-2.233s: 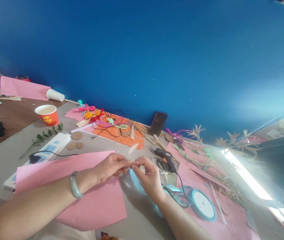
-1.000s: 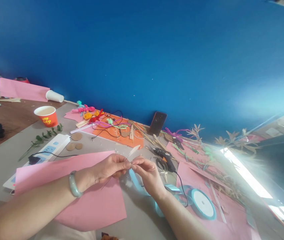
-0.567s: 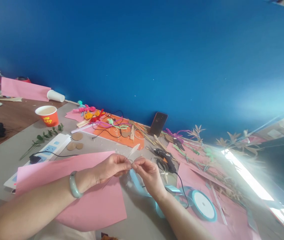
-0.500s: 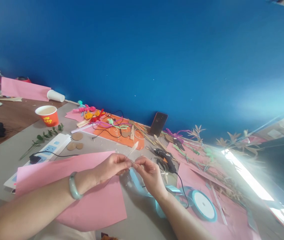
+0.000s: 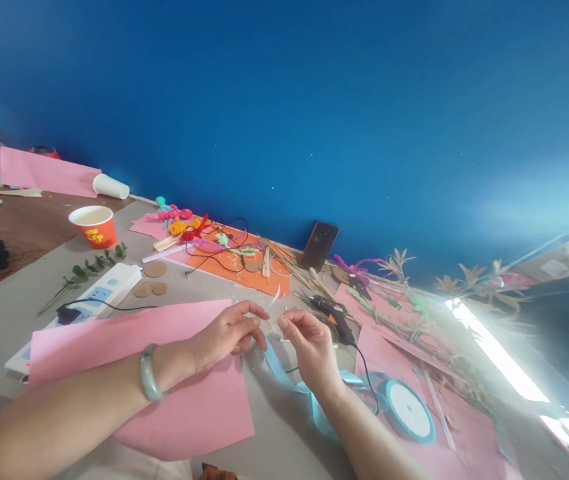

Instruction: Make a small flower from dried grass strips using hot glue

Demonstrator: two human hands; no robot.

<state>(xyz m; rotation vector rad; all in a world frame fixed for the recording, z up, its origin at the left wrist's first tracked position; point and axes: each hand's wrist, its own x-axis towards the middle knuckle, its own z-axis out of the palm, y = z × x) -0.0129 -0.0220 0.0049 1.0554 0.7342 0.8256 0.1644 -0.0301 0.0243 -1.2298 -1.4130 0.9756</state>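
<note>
**Both hands meet at a pale strip above the middle of the counter**

The left hand (image 5: 227,333) and the right hand (image 5: 314,347) are raised just above the grey counter (image 5: 4,313), about midway between its near and far edges, fingertips facing each other and a little apart. A thin pale strip (image 5: 275,297) rises at a slant from the gap between them, its lower end close to both sets of fingertips. The left fingers are loosely spread, with the index stretched toward the strip. The right thumb and index are drawn close together and the other fingers curl in. Which hand holds the strip cannot be told.

The left wrist wears a pale green bracelet (image 5: 148,373) and lies over a pink sheet (image 5: 114,340) near the counter's near edge. Under the right hand runs a light blue ribbon (image 5: 277,363), leading to a ribbon spool (image 5: 407,410) toward the right edge. A black glue gun (image 5: 333,312) lies just beyond the right hand. Nearer the far edge are an orange sheet (image 5: 259,280) and a dark phone (image 5: 319,245) propped against the blue wall. Toward the left edge are a white power strip (image 5: 94,297), a green sprig (image 5: 87,270) and a red cup (image 5: 94,225).
</note>
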